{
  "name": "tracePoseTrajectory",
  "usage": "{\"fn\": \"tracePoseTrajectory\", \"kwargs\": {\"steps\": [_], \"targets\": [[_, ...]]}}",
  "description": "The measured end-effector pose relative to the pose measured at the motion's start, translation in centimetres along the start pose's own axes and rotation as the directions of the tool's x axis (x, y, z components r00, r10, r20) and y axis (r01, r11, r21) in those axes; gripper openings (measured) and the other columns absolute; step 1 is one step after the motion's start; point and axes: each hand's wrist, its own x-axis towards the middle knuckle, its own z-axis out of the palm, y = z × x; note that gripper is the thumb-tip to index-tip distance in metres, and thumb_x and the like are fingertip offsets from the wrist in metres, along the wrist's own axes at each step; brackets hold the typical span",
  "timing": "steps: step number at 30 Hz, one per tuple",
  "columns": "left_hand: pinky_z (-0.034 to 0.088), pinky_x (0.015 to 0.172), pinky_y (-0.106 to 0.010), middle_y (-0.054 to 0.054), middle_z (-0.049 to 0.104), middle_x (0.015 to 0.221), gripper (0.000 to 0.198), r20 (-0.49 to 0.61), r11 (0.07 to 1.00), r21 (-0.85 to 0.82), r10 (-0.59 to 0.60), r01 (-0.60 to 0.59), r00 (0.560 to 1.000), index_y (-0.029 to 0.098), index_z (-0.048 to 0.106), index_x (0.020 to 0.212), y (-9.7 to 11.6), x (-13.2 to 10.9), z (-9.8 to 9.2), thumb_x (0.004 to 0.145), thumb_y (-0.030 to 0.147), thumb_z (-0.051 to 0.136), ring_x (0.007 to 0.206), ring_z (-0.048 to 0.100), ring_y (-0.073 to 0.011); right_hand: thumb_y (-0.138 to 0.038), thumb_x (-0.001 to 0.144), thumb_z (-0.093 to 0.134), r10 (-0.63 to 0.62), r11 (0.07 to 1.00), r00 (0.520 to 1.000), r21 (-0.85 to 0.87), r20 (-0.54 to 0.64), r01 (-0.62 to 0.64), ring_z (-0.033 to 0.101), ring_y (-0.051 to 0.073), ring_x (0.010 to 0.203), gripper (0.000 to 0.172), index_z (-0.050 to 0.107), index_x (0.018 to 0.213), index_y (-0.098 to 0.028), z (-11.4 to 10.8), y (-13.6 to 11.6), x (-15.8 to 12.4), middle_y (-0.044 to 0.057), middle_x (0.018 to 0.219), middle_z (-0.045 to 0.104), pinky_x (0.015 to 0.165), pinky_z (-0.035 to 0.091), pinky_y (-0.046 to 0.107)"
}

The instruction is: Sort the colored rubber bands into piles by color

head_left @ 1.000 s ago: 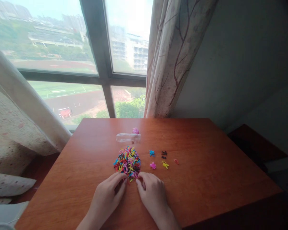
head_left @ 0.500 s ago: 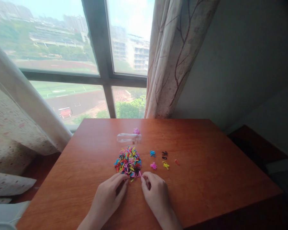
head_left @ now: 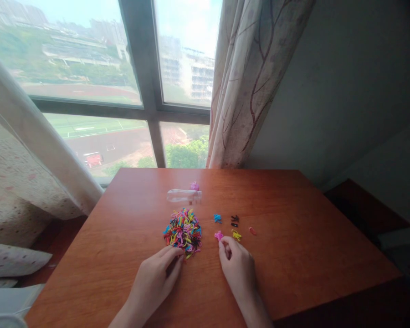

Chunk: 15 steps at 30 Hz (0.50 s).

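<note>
A heap of small multicoloured elastic hair bands [head_left: 183,230] lies on the table. My left hand [head_left: 160,273] rests at its front edge, thumb and fingertips pinched together; what they hold, if anything, is hidden. My right hand [head_left: 238,264] is closed in a pinch at a small pink pile of bands [head_left: 218,235], a pink hair band at its fingertips, mostly covered. Around it are a blue pile [head_left: 217,218], a black pile [head_left: 234,218], a yellow pile [head_left: 236,235] and a single red band [head_left: 252,231].
Behind the heap a clear plastic bottle-like container [head_left: 182,196] lies on its side, with a pink object [head_left: 194,186] just beyond it. The wooden table [head_left: 294,218] ends near a window and a curtain [head_left: 242,91]. A white object [head_left: 10,300] shows at lower left.
My right hand has moved from the heap's front right edge rightward to the small pink pile, carrying a pink band. My left hand stays almost still by the heap.
</note>
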Motion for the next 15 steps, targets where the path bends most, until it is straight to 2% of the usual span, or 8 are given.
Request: {"fn": "tracePoseTrajectory", "kwargs": {"steps": [10,15], "targets": [[0.054,0.068,-0.022,-0.001,0.074,0.09,0.017,0.005,1.0,-0.016,-0.012,0.012,1.0,0.026,0.066,0.094,0.24,0.06,-0.15,0.093,0.024,0.049,0.078,0.072,-0.0152,-0.026,0.096,0.048,-0.009,1.0,1.0,0.012,0.025,0.009,0.061,0.014,0.055,0.025,0.068,0.082,-0.021,0.13,0.07,-0.25,0.001,0.065,0.066,0.055,0.039,0.021],[0.054,0.068,-0.022,-0.001,0.074,0.089,0.017,0.008,1.0,-0.024,-0.015,0.015,1.0,0.026,0.066,0.094,0.27,0.06,-0.2,0.092,0.024,0.049,0.078,0.072,-0.0154,-0.021,0.095,0.046,-0.108,0.994,0.987,0.042,0.117,0.104,0.067,0.015,0.066,0.026,0.071,0.09,-0.022,0.49,-0.37,-0.68,0.003,0.075,0.072,0.064,0.043,0.021]]}}
